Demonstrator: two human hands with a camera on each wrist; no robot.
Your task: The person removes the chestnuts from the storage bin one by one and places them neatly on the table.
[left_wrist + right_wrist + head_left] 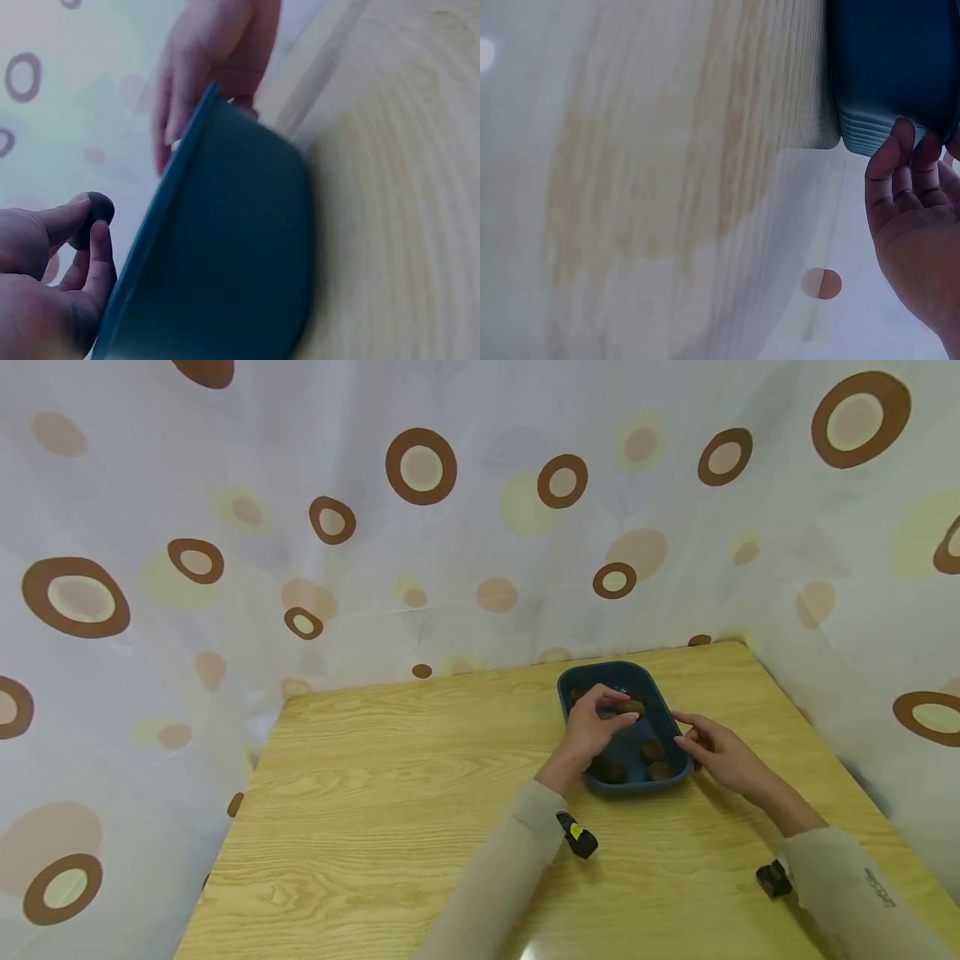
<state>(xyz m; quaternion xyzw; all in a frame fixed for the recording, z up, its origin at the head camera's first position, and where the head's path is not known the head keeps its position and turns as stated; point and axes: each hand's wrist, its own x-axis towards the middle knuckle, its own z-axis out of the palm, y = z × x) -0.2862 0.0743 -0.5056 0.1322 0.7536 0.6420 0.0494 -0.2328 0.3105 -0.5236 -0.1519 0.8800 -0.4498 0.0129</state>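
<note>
A dark blue rectangular plastic bin (636, 788) stands on the table, with several dark brown rounded pieces (658, 770) lying on its bottom. Over the bin's far half, my left hand (588, 731) pinches one smooth brown oval piece (630, 708) between thumb and fingers. In the left wrist view this piece (99, 208) shows above the rim level. My right hand (723, 757) grips the bin's right side, its thumb at the rim. The right wrist view shows the curled fingers (883, 161) against the bin's outer wall.
The light wood-grain table (390, 810) reaches back to a pale curtain (480, 527) printed with brown rings and spots. This curtain also hangs along the left and right sides. The bin stands near the table's back right corner.
</note>
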